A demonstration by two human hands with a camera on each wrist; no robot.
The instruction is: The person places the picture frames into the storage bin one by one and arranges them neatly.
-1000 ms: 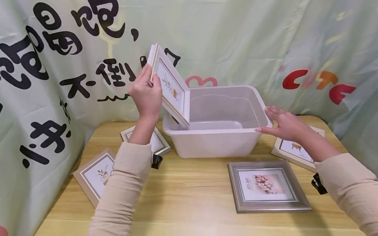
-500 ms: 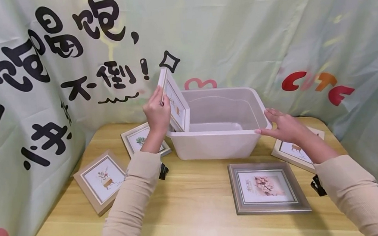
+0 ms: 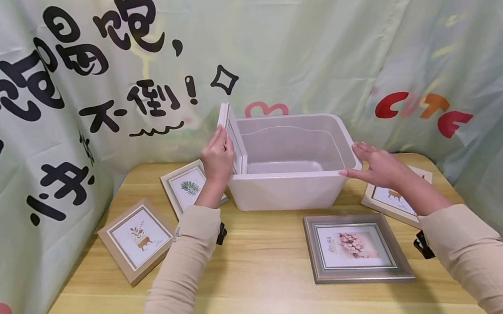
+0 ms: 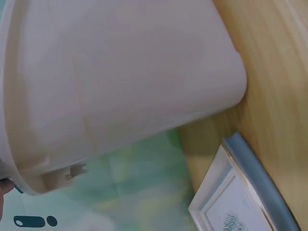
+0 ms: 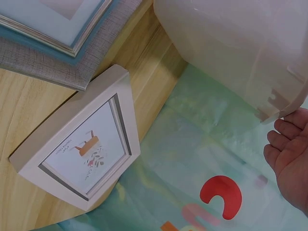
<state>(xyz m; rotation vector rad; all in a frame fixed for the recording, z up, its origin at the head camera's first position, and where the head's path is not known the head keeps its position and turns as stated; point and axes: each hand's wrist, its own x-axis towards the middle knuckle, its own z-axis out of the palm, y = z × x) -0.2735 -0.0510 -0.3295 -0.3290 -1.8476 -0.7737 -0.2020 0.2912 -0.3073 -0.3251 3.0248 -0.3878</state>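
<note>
In the head view my left hand (image 3: 218, 159) grips a white picture frame (image 3: 234, 141) by its left edge. The frame stands nearly upright at the left end of a light grey plastic bin (image 3: 288, 191), its lower part inside. Its top edge rises above the rim. Only a fingertip of the left hand shows in the left wrist view, beside the bin's rim (image 4: 10, 120). My right hand (image 3: 380, 166) rests on the bin's right front corner, thumb at the front rim and fingers extended along the right side. In the right wrist view its fingers touch the outside of the rim.
On the wooden table (image 3: 253, 276) lie a tan plant-print frame (image 3: 137, 241) and a leaf-print frame (image 3: 186, 185) at left. A grey-brown flower-print frame (image 3: 357, 248) is in front of the bin. Another pale frame (image 5: 84, 149) lies at right, partly under my forearm. A printed curtain (image 3: 296, 48) hangs behind.
My left hand has lowered the white frame and moved it slightly right, turning it more upright against the bin's left end. The right hand has stayed on the bin's corner.
</note>
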